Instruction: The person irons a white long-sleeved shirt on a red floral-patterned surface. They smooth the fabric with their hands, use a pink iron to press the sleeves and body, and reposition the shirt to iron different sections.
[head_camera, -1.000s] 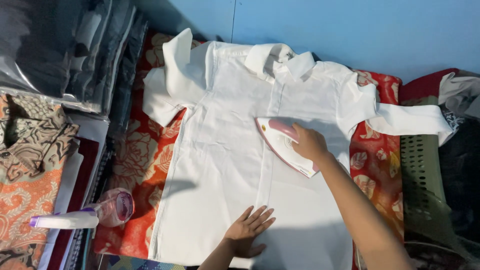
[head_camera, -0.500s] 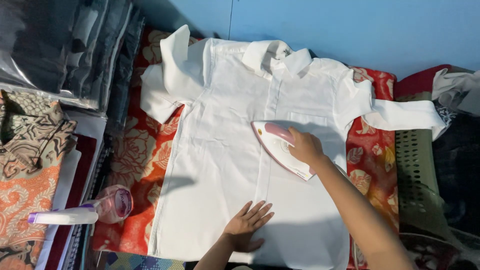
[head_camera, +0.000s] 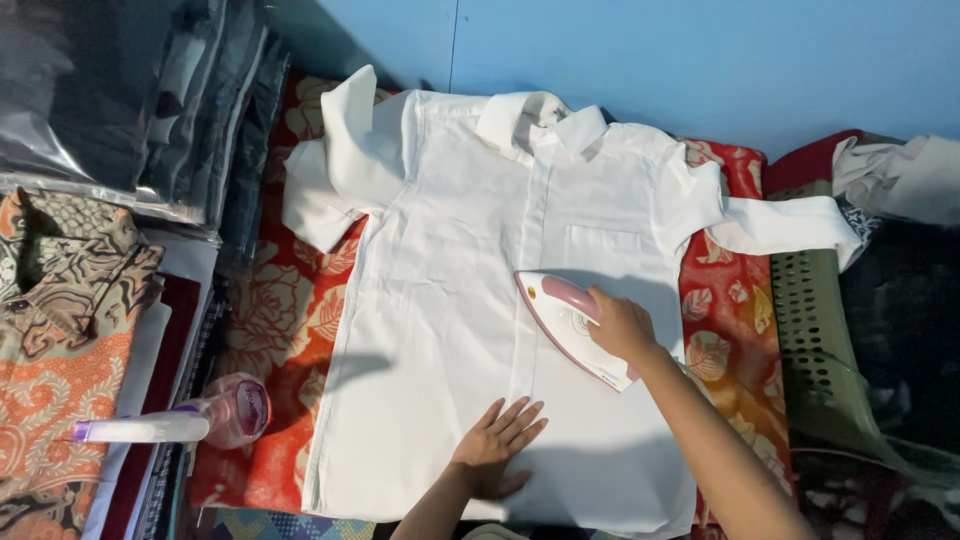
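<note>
A white shirt (head_camera: 470, 300) is spread flat, front up, over a red floral cloth (head_camera: 280, 330) that covers the ironing surface; the collar lies toward the far edge by the blue wall (head_camera: 700, 60), and the hem reaches the near edge, where it is partly cut off by the frame. Bare cloth is left along the left edge of the shirt, and only a narrow strip is left on the right, beside a green perforated basket (head_camera: 810, 340). The left edge is crowded by a spray bottle (head_camera: 190, 420) lying on its side, folded patterned fabric (head_camera: 60, 330) and bagged dark garments (head_camera: 110, 100). A white and pink iron (head_camera: 570, 325) is set on the shirt's right half, just below the chest pocket, its tip pointed toward the button placket. The right hand (head_camera: 620, 325) is closed around the pink handle, the fingers wrapped over it. The left hand (head_camera: 495, 445) is pressed flat on the shirt near the hem, fingers spread and holding nothing, apart from the iron. The right sleeve is draped past the cloth's right edge, its cuff cannot be made out. Both forearms are cut off at the bottom edge.
</note>
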